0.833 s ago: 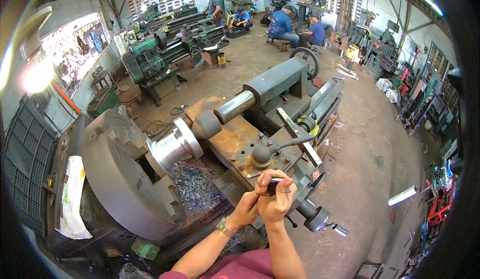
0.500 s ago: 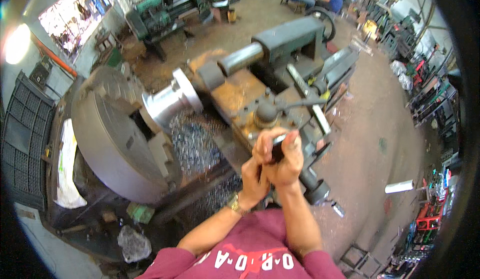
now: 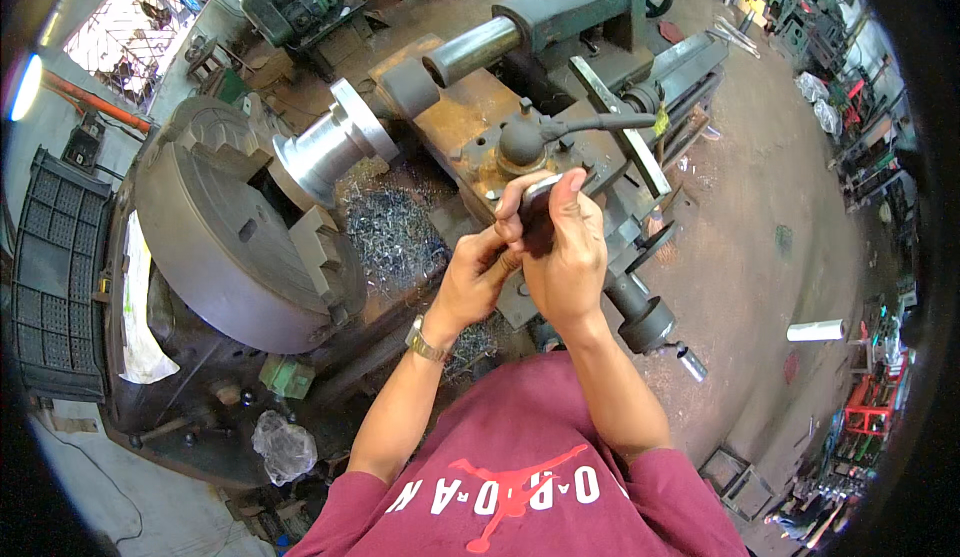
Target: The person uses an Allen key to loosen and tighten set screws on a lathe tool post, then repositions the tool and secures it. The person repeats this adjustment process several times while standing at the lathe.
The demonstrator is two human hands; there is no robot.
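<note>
My right hand [image 3: 565, 267] is closed around a dark, flat-looking piece with a pale rounded edge [image 3: 540, 207]; its kind is not clear. My left hand [image 3: 475, 277], with a watch on the wrist, is closed against the right hand's side, its fingertips partly hidden there. Both hands are above the near side of a lathe carriage, close to the round tool-post clamp [image 3: 522, 145] and its lever [image 3: 605, 122]. To the left, a large lathe chuck [image 3: 235, 242] grips a shiny flanged metal cylinder [image 3: 330, 145].
The tailstock [image 3: 575, 7] extends behind the carriage. Metal chips [image 3: 392, 232] lie below the cylinder. A crank handle [image 3: 690, 362] projects near my right forearm. A white cloth [image 3: 142, 307] and a clear plastic bag [image 3: 284, 447] are at left; another green machine [image 3: 290, 2] stands behind.
Both hands have risen in the picture, still together around the dark piece. The view has shifted, and more of my shirt shows. The workpiece stays in the chuck.
</note>
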